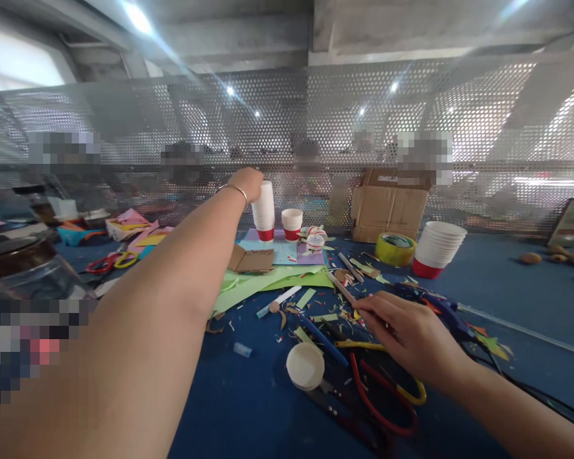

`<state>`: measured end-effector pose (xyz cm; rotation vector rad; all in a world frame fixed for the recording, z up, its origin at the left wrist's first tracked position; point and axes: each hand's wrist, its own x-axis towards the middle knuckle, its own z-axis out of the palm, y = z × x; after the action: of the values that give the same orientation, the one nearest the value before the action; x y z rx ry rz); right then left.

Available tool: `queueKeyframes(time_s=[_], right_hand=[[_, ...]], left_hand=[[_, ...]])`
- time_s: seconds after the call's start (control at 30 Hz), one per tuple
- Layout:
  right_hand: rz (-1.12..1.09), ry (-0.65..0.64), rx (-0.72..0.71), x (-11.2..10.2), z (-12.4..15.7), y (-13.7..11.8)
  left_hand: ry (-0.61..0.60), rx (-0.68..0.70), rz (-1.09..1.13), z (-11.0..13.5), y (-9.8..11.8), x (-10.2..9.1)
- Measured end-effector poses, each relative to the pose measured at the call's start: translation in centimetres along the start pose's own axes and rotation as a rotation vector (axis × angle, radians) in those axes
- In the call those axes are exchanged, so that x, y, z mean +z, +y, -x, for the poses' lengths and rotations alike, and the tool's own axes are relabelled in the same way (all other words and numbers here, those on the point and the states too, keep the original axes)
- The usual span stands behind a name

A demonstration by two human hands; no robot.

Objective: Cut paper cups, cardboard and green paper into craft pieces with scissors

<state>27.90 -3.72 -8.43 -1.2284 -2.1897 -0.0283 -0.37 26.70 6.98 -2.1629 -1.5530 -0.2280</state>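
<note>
My left hand reaches far forward to the top of a tall stack of white paper cups with a red base. Its fingers curl round the top of the stack, and the fingertips are partly hidden. Beside that stack stands a shorter stack of paper cups. Nearer to me, my right hand pinches the end of a thin pale stick just above the table. Below the right hand lie red-handled scissors and yellow-handled scissors. An open white paper cup rests by the blades.
Paper scraps and several pens litter the blue table. Yellow tape, another cup stack, a glue gun with its cable, and a cardboard box stand right. A glass jar is left. Behind rises a perforated metal screen.
</note>
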Motion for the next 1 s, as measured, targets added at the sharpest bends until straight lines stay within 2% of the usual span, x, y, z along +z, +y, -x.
queueKeyframes(time_s=[0.27, 0.4, 0.57, 0.67, 0.73, 0.83, 1.0], right_hand=[[0.015, -0.002, -0.003, 0.2, 0.0, 0.1], [0.018, -0.007, 0.000, 0.2, 0.0, 0.1], [0.027, -0.016, 0.015, 0.0, 0.0, -0.1], [0.025, -0.027, 0.023, -0.1, 0.1, -0.1], [0.028, -0.044, 0.023, -0.1, 0.2, -0.2], [0.032, -0.123, 0.005, 0.1, 0.3, -0.6], [0.116, -0.351, 0.076, -0.2, 0.2, -2.2]], left_hand=[[0.015, 0.022, 0.011, 0.0, -0.2, -0.4], [0.059, 0.033, 0.056, -0.3, -0.1, -0.8], [0.176, -0.007, 0.160, 0.7, -0.5, -2.2], [0.331, -0.096, 0.250, 2.5, -0.2, -3.4], [0.589, -0.154, 0.515, 4.0, 0.5, -4.0], [0.709, -0.178, 0.651, 6.4, 2.4, -4.7], [0.737, -0.145, 0.901, 11.0, 7.2, -5.0]])
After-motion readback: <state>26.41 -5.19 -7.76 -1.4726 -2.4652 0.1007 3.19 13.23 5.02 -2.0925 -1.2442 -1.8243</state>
